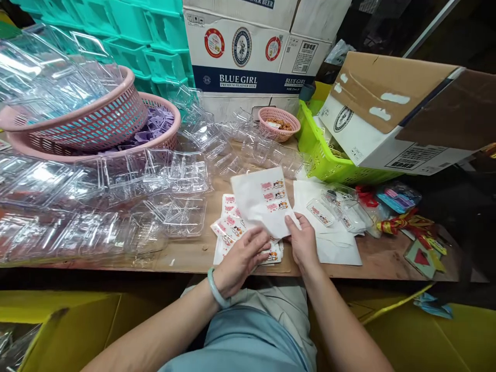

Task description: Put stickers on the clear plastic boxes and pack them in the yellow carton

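A white sticker sheet (253, 199), with a few pink printed and cat-pattern stickers at its right side, is held up at a tilt. My right hand (304, 240) pinches its lower right corner between thumb and fingers. Just below the sheet's lower edge is my left hand (245, 256), fingers loosely bent and apart, with nothing visible in it. Beneath both lies a pile of similar sticker sheets (227, 230) on the table, partly covered by the raised sheet and my left hand.
Rows of clear plastic boxes (89, 227) fill the left side. Behind them stand pink baskets (116, 116). A small pink basket (279, 124), a green crate (329, 160) and a carton (372, 134) are at the back right. White paper (337, 253) and small packages lie on the right.
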`<state>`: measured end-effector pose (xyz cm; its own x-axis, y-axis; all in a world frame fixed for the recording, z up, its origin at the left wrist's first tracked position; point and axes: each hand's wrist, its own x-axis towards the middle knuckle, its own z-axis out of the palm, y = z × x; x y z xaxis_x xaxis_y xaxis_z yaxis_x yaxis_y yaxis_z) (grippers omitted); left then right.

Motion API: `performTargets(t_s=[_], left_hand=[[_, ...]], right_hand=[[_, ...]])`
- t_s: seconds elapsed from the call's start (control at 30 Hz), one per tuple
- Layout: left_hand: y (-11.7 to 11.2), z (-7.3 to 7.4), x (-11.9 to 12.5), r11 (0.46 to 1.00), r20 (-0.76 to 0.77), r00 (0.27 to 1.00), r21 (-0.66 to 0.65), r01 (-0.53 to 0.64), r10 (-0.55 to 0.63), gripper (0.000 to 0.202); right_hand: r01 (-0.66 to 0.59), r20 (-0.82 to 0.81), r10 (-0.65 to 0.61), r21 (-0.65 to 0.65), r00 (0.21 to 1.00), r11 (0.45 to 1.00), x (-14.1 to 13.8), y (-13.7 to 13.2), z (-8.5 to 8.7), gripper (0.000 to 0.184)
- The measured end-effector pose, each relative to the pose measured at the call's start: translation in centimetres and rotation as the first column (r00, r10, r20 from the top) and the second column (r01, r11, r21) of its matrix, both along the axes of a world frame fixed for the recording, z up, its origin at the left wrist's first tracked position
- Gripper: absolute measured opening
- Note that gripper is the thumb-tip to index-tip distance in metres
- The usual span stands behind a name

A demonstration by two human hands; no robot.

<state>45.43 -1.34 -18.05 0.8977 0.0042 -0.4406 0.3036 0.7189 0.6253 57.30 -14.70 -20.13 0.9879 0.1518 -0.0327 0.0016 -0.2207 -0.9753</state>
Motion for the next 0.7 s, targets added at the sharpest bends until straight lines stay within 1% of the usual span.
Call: performTargets(t_s=[0.03, 0.07, 0.1, 0.13, 0.17, 0.2, 0.23, 0.27, 0.33, 0.4, 0.47, 0.5, 0.53, 0.57, 0.6, 0.63, 0.67, 0.7], left_hand=[[0.2, -0.1, 0.1, 0.999, -0.011, 1.000, 0.039, -0.024, 0.025, 0.052], [0.5, -0.1, 0.1, 0.996, -0.015, 0.999, 0.085, -0.040, 0.041, 0.049], [0.8, -0.2, -0.1, 0.991, -0.015, 0.999, 0.128, -0.045, 0.048, 0.046], [1.1, -0.3, -0.4, 0.985, -0.013, 0.999, 0.163, -0.049, 0.051, 0.044], [1.4, -0.4, -0.7, 0.981, -0.010, 0.998, 0.186, -0.053, 0.056, 0.042], [1.6, -0.4, -1.0, 0.978, -0.010, 0.998, 0.198, -0.062, 0.065, 0.041], [1.6, -0.4, -1.2, 0.978, -0.013, 0.997, 0.198, -0.072, 0.076, 0.042], [1.6, -0.3, -1.3, 0.979, -0.017, 0.996, 0.187, -0.085, 0.089, 0.043], [1.4, 0.1, -1.3, 0.982, -0.018, 0.990, 0.134, -0.134, 0.138, 0.048], [1.3, 0.7, -0.7, 0.977, 0.021, 0.978, 0.058, -0.206, 0.205, 0.053], [1.6, 1.4, 0.1, 0.967, 0.079, 0.964, -0.012, -0.255, 0.255, 0.054], [1.9, 1.6, 0.5, 0.967, 0.093, 0.963, -0.040, -0.250, 0.253, 0.055], [2.1, 1.8, 1.0, 0.972, 0.090, 0.968, -0.064, -0.228, 0.233, 0.055], [2.3, 1.8, 1.3, 0.976, 0.074, 0.975, -0.083, -0.203, 0.209, 0.055], [2.5, 1.8, 1.6, 0.978, 0.054, 0.981, -0.096, -0.183, 0.188, 0.053], [2.5, 1.7, 1.8, 0.979, 0.036, 0.984, -0.104, -0.173, 0.177, 0.052], [2.4, 1.5, 1.9, 0.979, 0.024, 0.984, -0.110, -0.174, 0.177, 0.049], [2.1, 1.3, 1.9, 0.976, 0.021, 0.982, -0.113, -0.184, 0.188, 0.047]], right_hand=[[-0.008, 0.114, 0.025, -0.150, 0.993, 0.989, 0.2, -0.2, -0.6, 0.035], [-0.004, 0.227, 0.075, -0.298, 0.971, 0.955, 0.6, -0.4, -1.0, 0.033], [0.013, 0.325, 0.134, -0.415, 0.936, 0.910, 1.0, -0.7, -1.1, 0.032], [0.037, 0.398, 0.183, -0.485, 0.899, 0.874, 1.3, -0.9, -1.0, 0.033], [0.061, 0.453, 0.203, -0.504, 0.868, 0.862, 1.5, -1.2, -0.6, 0.034], [0.075, 0.485, 0.191, -0.478, 0.854, 0.875, 1.5, -1.3, -0.2, 0.034], [0.073, 0.482, 0.154, -0.420, 0.863, 0.904, 1.4, -1.3, 0.4, 0.033], [0.060, 0.439, 0.102, -0.339, 0.892, 0.939, 1.1, -1.3, 1.1, 0.032], [0.035, 0.262, 0.003, -0.137, 0.965, 0.990, 0.1, -1.1, 2.2, 0.032], [0.023, 0.057, -0.025, 0.043, 0.998, 0.999, -1.0, -1.0, 2.9, 0.033], [0.007, -0.065, 0.003, 0.145, 0.998, 0.989, -1.9, -1.1, 3.2, 0.034], [-0.015, -0.098, 0.030, 0.152, 0.995, 0.988, -2.2, -1.3, 3.2, 0.034], [-0.044, -0.107, 0.058, 0.128, 0.993, 0.991, -2.3, -1.4, 3.2, 0.034], [-0.068, -0.075, 0.074, 0.077, 0.994, 0.995, -2.4, -1.6, 3.2, 0.034], [-0.075, 0.008, 0.075, -0.001, 0.997, 0.997, -2.5, -1.7, 3.1, 0.034], [-0.054, 0.136, 0.067, -0.096, 0.988, 0.994, -2.6, -1.7, 3.1, 0.034], [-0.013, 0.288, 0.068, -0.190, 0.955, 0.982, -2.7, -1.6, 3.2, 0.034], [0.028, 0.430, 0.095, -0.271, 0.898, 0.962, -2.9, -1.4, 3.3, 0.035]])
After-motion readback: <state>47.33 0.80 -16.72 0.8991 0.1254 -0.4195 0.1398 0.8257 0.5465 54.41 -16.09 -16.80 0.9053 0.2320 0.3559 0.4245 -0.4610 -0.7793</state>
